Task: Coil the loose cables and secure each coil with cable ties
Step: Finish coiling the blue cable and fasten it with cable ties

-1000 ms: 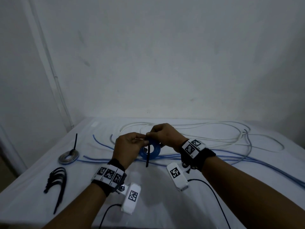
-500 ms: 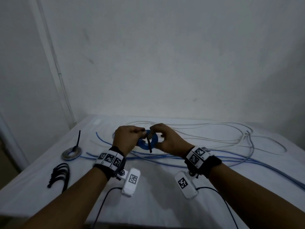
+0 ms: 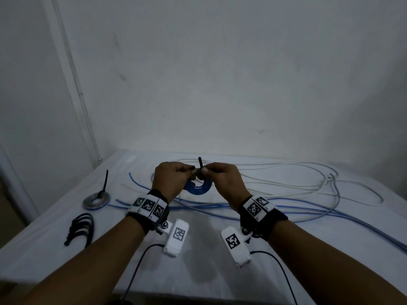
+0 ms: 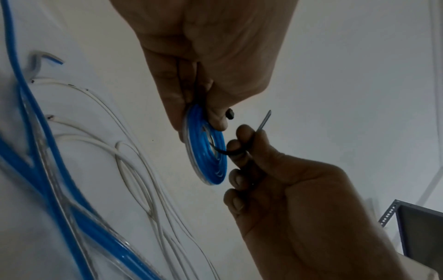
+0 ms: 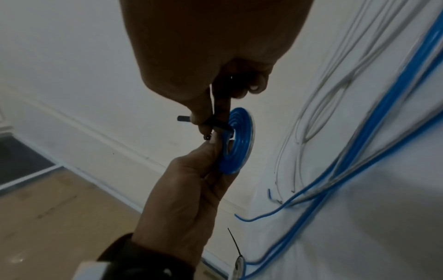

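No words, brands or numbers can be read. Only black-and-white square code markers stand on the wrist bands (image 3: pixel 149 205) and on the white camera housings (image 3: pixel 176 237).

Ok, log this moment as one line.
left hand: holds blue cable coil | right hand: pinches black cable tie | tie unfastened

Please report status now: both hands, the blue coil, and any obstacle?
Left hand grips blue cable coil. Right hand pinches black cable tie, looped through coil, head not yet threaded. Nothing blocking.
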